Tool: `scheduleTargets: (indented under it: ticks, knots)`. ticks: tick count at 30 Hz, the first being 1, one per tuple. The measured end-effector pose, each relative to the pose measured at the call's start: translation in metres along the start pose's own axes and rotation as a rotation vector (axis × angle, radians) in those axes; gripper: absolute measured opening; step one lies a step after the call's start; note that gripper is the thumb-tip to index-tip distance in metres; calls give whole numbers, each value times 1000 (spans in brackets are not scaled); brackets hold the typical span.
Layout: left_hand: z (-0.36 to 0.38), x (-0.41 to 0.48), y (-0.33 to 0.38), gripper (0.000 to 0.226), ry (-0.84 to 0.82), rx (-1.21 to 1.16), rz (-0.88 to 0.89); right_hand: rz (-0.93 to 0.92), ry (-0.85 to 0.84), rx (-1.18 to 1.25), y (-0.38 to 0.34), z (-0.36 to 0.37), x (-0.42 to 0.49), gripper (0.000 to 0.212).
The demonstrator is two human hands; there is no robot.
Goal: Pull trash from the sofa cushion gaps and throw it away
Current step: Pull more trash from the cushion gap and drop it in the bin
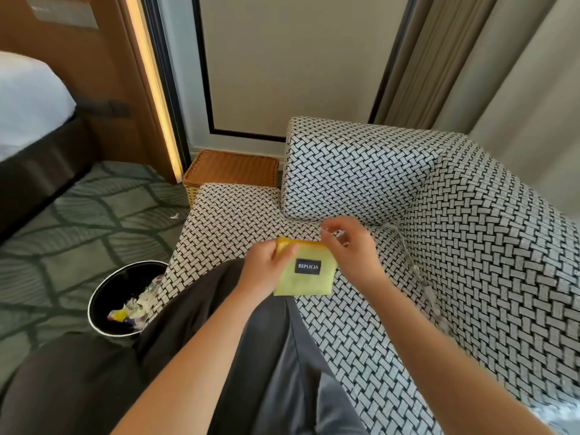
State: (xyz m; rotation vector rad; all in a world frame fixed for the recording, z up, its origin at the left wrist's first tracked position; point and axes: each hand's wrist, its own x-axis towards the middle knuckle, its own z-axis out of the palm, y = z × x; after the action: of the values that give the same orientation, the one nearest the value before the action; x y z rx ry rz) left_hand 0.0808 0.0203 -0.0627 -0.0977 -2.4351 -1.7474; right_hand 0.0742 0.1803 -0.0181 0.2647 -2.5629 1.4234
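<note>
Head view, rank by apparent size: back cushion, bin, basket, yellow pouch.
1. back cushion
2. bin
3. basket and pouch look about alike; basket is partly hidden, pouch nearer the camera.

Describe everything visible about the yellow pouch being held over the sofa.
The yellow pouch is flat, square, pale yellow, soft-looking, with a deeper orange top edge and a small black label reading REPLICAS. It is held over the sofa seat, label facing the camera. The left hand grips its upper left corner; the right hand has curled fingers at its upper right corner, too blurred to judge the grip.
</note>
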Motion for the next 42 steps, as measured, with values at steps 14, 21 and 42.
scheduleTargets:
  ticks: [14, 21, 42]
  knots:
    - [-7, -5, -6, 52, -228, -96, 28, 58, -580, -319, -27, 10, 27, 35]
    - [-8, -4, -8, 54, -211, -107, 55, 64, -463, -423, -31, 13, 22, 32]
    - [-5, -5, -9, 41, -68, -74, 39, 248, -51, -277, 12, -14, 23, 20]
